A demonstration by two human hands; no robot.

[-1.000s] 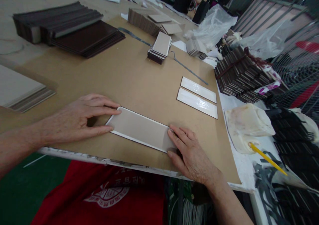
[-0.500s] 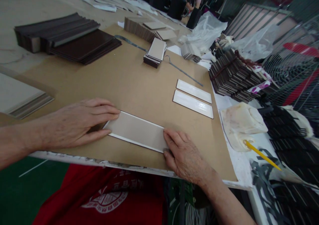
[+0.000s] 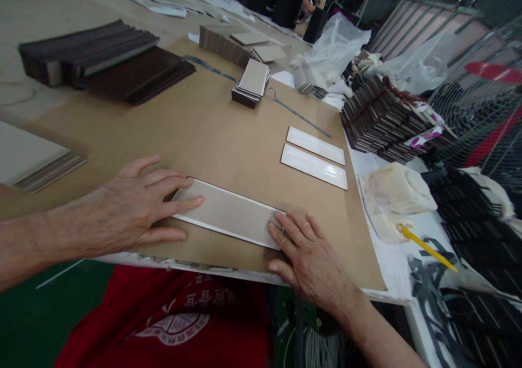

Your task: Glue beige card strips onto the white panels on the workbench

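Note:
A flat grey-beige rectangular board [image 3: 232, 214] with a white border lies on the brown tabletop sheet [image 3: 228, 139], close to the front edge. My left hand [image 3: 150, 205] rests over its left end, fingers spread, with the index finger across the surface. On the right end lie the fingertips of my right hand [image 3: 304, 248], its fingers apart and its thumb off the board near the front. Neither hand grips it. Further right, two glossy white strips [image 3: 314, 166] with dark edges lie side by side.
Dark panels [image 3: 130, 74] are stacked at the back left, pale boards [image 3: 36, 156] at the left edge. A small board stack [image 3: 250, 82] stands mid-back. On the right are a bundled dark stack [image 3: 387, 118], a whitish tub [image 3: 397, 194] with a yellow-handled tool [image 3: 428, 248], and a fan [image 3: 485, 101].
My fingers have loosened from the board's two ends and spread. The left index finger now lies across its surface, and my right fingertips have come onto its top. The board shifted slightly right.

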